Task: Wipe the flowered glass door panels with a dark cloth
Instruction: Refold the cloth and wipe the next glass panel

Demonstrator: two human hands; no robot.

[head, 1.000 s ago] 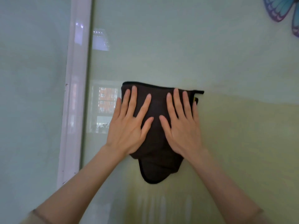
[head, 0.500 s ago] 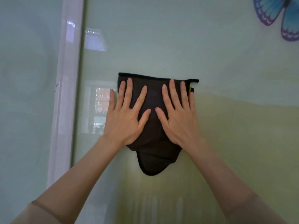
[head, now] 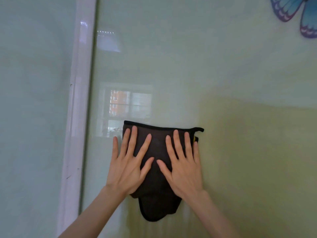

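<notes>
Downward travel is noted since the earlier frames: the dark cloth [head: 157, 146] and both hands are now found lower on the glass panel [head: 223, 74], under its green-to-yellow colour edge.

Head view: a wiping stroke is judged to be in progress. The cloth is pinned flat just right of the white frame post [head: 77, 117], under the left hand [head: 127, 169] and right hand [head: 184, 170]. Both are spread with straight fingers and nothing is grasped. Even pressure is called for next, so that the cloth is carried along and not left behind.

Showing dark brown on the cloth [head: 155, 179], yellow on the tag [head: 194, 139] at its right edge; shading pale green into yellow-green across the glass panel [head: 223, 74] behind the cloth; glowing blue and purple on the butterfly [head: 298, 16] above-right.
</notes>
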